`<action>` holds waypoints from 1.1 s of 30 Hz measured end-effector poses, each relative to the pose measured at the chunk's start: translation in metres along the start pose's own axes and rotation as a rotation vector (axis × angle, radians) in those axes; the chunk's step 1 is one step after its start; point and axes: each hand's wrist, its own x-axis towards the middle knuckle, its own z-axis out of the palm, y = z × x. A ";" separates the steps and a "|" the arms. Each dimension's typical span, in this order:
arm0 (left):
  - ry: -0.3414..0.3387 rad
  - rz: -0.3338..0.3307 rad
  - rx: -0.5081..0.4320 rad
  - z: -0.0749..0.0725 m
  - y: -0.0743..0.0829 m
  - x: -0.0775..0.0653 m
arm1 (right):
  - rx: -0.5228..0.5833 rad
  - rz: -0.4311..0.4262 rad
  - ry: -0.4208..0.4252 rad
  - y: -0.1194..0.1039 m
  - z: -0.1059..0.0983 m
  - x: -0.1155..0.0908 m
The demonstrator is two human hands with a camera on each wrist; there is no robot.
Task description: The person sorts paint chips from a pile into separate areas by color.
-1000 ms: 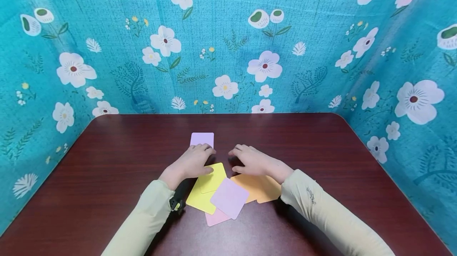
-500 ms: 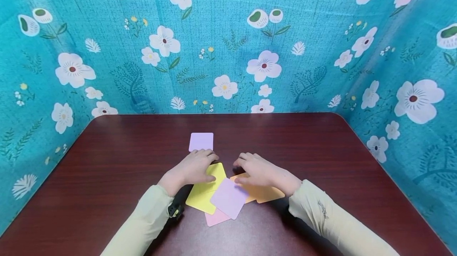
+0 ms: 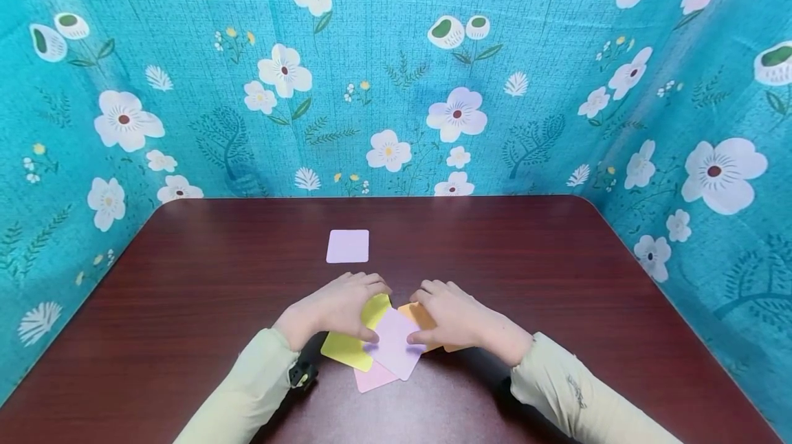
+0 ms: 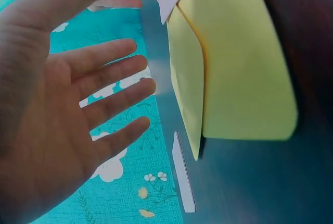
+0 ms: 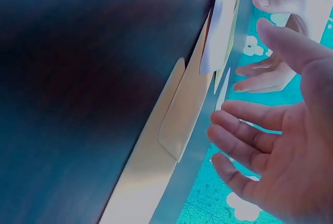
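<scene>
Several square paper-like cards overlap in a loose pile: yellow cards point(image 3: 346, 350) at the left, a light purple card point(image 3: 396, 354) on top, a pink card point(image 3: 373, 378) below it and orange cards point(image 5: 182, 114) at the right. My left hand point(image 3: 337, 306) hovers over the yellow cards, its spread fingers holding nothing in the left wrist view. Over the orange cards is my right hand point(image 3: 460, 317), palm empty and fingers slightly bent. Both thumbs overlap the sides of the top purple card in the head view. My right hand hides much of the orange cards.
A separate pale purple card point(image 3: 348, 246) lies flat beyond the left hand. The dark red-brown table point(image 3: 526, 245) extends around the pile. A blue flowered curtain point(image 3: 396, 86) hangs behind the table and at both sides.
Both hands have drawn back toward the person over the pile, and their thumbs have come over the top purple card. The left fingers have moved away from the separate purple card.
</scene>
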 end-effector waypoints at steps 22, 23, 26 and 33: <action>-0.027 0.092 0.050 0.014 0.019 -0.004 | -0.046 -0.091 0.081 -0.014 0.009 -0.021; -0.029 0.090 0.053 0.015 0.019 -0.004 | -0.045 -0.090 0.081 -0.014 0.010 -0.021; -0.031 0.090 0.058 0.017 0.020 -0.005 | -0.042 -0.088 0.075 -0.015 0.012 -0.022; -0.017 0.081 0.053 0.017 0.021 -0.004 | -0.058 -0.095 0.090 -0.018 0.014 -0.022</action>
